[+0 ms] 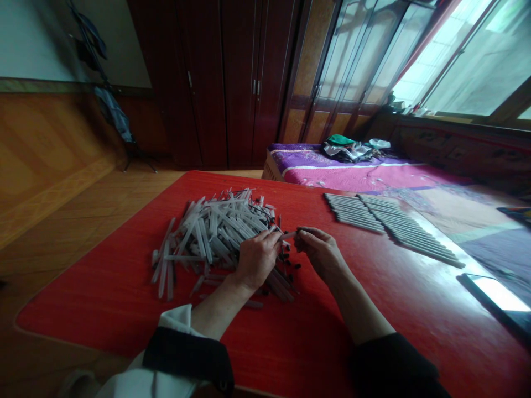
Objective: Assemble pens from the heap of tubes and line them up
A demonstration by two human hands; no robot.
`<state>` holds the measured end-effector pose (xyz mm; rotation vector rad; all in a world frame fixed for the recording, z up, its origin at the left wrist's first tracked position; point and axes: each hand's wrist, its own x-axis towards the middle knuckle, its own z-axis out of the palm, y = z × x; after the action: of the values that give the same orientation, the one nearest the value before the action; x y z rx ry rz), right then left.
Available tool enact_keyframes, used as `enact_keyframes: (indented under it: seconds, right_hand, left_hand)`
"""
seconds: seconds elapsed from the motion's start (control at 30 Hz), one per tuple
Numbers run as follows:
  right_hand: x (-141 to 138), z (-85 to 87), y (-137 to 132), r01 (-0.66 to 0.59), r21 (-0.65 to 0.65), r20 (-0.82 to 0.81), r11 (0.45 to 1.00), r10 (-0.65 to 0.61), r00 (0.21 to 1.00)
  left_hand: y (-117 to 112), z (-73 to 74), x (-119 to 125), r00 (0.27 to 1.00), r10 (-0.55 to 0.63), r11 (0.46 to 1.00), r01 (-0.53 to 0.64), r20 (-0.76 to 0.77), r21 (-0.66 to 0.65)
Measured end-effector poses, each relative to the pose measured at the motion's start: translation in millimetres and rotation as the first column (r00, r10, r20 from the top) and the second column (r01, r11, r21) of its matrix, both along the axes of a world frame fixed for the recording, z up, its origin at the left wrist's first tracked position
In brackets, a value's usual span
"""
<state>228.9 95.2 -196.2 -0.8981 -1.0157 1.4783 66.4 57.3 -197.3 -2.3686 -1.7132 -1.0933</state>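
Between my two hands runs a thin translucent plastic tube (287, 236), held nearly level above the red table. My left hand (258, 257) is closed around its left part. At its right end my right hand (317, 249) pinches with thumb and fingers, where something small and dark, perhaps a cap, shows partly. Close behind and left of my left hand lies a big loose pile of similar translucent tubes (219, 224). Small black caps (297, 266) are scattered at the pile's right edge, near my hands.
Two neat rows of tubes, a shorter row (352, 213) and a longer row (410, 229), lie on the right of the red table (124, 276). A phone-like dark device (498, 301) rests at the right edge. Behind stands a bed (352, 174) with folded clothes (348, 148).
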Motion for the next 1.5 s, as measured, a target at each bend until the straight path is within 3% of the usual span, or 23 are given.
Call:
enact_keyframes:
  seconds: [0.27, 0.63, 0.83, 1.0, 1.17, 1.33, 1.5]
  right_hand:
    - [-2.6, -2.3, 0.0, -0.041, -0.030, -0.058, 0.999, 0.039, 0.998]
    - [-4.4, 1.4, -2.9, 0.023, 0.036, 0.130, 0.999, -0.027, 0.991]
    - [-5.7, 1.2, -4.1, 0.049, 0.061, 0.114, 0.997, -0.056, 0.992]
    - [-3.7, -0.7, -3.1, 0.084, 0.112, 0.272, 0.990, -0.112, 0.956]
    - [-3.9, -0.6, -2.8, 0.051, 0.111, 0.202, 0.993, -0.073, 0.977]
    - [-5.7, -1.5, -3.5, 0.122, 0.110, 0.311, 0.986, -0.151, 0.938]
    - [-4.1, 0.3, -3.9, 0.056, 0.074, 0.175, 0.996, -0.068, 0.982]
  left_hand:
    - [0.3, -0.2, 0.5, 1.000, -0.018, 1.000, 0.017, 0.020, 0.014]
    - [-0.2, 0.9, -0.1, 1.000, -0.014, 1.000, 0.014, -0.014, 0.009]
    - [-0.1, 0.7, -0.2, 1.000, -0.011, 1.000, 0.012, -0.012, 0.009]
    - [-0.4, 0.7, 0.1, 0.999, -0.020, 1.000, 0.020, -0.029, 0.012]
    - [-1.0, 1.1, -0.2, 0.999, -0.006, 1.000, 0.006, -0.042, 0.000]
    - [-1.6, 1.6, -0.3, 0.997, -0.003, 1.000, 0.002, -0.073, -0.007]
    - [-0.6, 0.7, -1.3, 0.998, -0.006, 1.000, 0.007, -0.060, 0.010]
